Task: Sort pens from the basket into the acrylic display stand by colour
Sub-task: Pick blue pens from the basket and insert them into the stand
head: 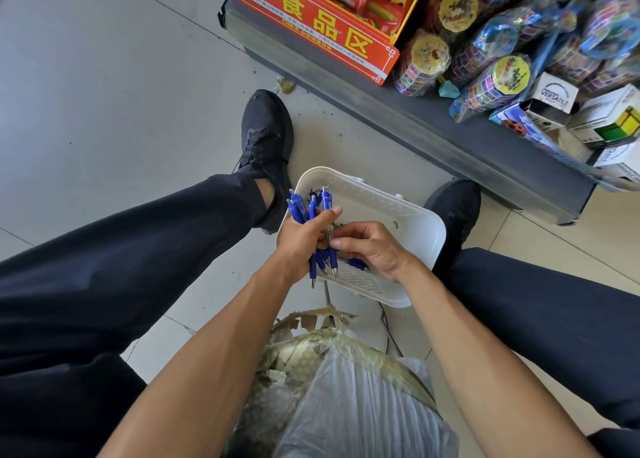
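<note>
Gathering is the step in hand: the left hand (300, 236) grips a bundle of blue click pens (320, 230) over the white perforated plastic basket (408, 229), while the right hand (369, 246) seems to pinch one. Next comes carrying them to the stand, which is out of view.

blue pens (313, 215): about five in the bunch; white basket (415, 229): one; black shoes (265, 139): two

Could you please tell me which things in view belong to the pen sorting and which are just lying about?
Job:
blue pens, gripped by left hand
right hand, fingers on them
white basket

Lying about:
red sign
toy packs
plastic bag
</note>
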Action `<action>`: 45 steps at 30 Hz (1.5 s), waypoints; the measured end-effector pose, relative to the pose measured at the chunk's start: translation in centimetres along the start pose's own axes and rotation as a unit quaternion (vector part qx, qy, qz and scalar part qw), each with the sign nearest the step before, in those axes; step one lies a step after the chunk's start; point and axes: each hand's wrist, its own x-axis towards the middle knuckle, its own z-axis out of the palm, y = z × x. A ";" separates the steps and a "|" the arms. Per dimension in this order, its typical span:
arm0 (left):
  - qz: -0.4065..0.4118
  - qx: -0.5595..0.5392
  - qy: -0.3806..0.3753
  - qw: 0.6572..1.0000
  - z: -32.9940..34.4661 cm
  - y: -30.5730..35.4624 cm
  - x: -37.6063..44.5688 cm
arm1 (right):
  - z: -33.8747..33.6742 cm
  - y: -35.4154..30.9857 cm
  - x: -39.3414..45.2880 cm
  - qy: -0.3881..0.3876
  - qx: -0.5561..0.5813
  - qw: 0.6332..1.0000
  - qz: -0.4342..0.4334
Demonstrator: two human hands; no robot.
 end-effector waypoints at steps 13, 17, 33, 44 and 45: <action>-0.036 -0.034 0.007 0.999 -0.2 0.0 0.4 | -4.0 4.4 2.4 0.225 -0.453 0.857 0.102; -0.010 0.009 0.027 1.000 -0.2 -0.4 0.7 | -3.5 4.9 2.7 0.214 -0.498 0.833 0.108; -0.013 -0.011 0.028 0.999 0.3 0.0 0.4 | -2.6 4.2 1.9 0.239 -0.467 0.847 0.091; -0.001 0.032 0.051 0.998 0.4 0.0 0.1 | 0.9 -1.0 -1.8 0.203 -0.118 0.971 0.047; 0.003 0.026 0.041 0.999 0.4 0.0 0.0 | 1.0 -1.2 -1.8 0.196 -0.111 0.973 0.043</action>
